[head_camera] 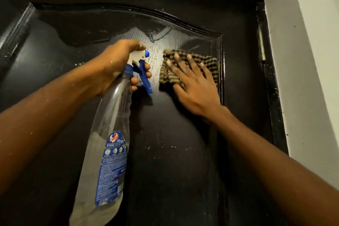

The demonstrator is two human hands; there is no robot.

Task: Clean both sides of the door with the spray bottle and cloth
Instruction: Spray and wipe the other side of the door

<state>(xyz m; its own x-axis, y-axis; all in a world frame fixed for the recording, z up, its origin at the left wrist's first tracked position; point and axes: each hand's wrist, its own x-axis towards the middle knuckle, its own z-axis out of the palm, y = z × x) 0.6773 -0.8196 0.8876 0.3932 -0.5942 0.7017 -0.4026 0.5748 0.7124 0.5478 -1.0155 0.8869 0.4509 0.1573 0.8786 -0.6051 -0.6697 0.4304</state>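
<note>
Plain white wall (308, 64) at the right and along the top, in dim warm light.

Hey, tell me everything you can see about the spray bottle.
The spray bottle is clear plastic with a blue label, a blue collar and a white head with a blue trigger and nozzle tip. Cloudy liquid sits in its lower part. The left hand grips its neck, fingers at the trigger; it is tilted, nozzle facing the door.
</note>
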